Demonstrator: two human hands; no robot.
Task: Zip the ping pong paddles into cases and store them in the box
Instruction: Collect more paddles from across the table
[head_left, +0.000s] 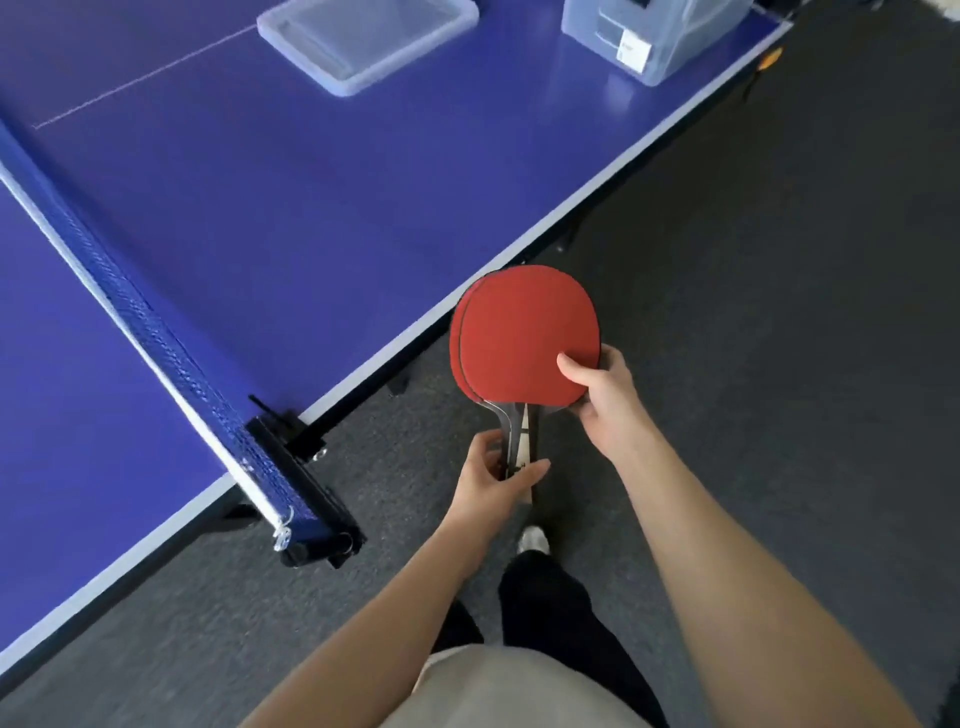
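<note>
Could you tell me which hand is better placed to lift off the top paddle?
Probably the right hand: it pinches the stacked red rubber-faced paddles by their blades; the left hand grips the handles.

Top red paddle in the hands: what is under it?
A second paddle lies stacked under the top paddle; only a red sliver of rim and part of its handle show. The rest is covered. The left hand grips both handles, the right hand pinches the blades.

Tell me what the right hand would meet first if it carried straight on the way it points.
The right hand pinches the stacked paddles, so they would travel with it. Past them, the line runs up-left to the near edge of the table; whether it strikes or clears it is unclear.
</note>
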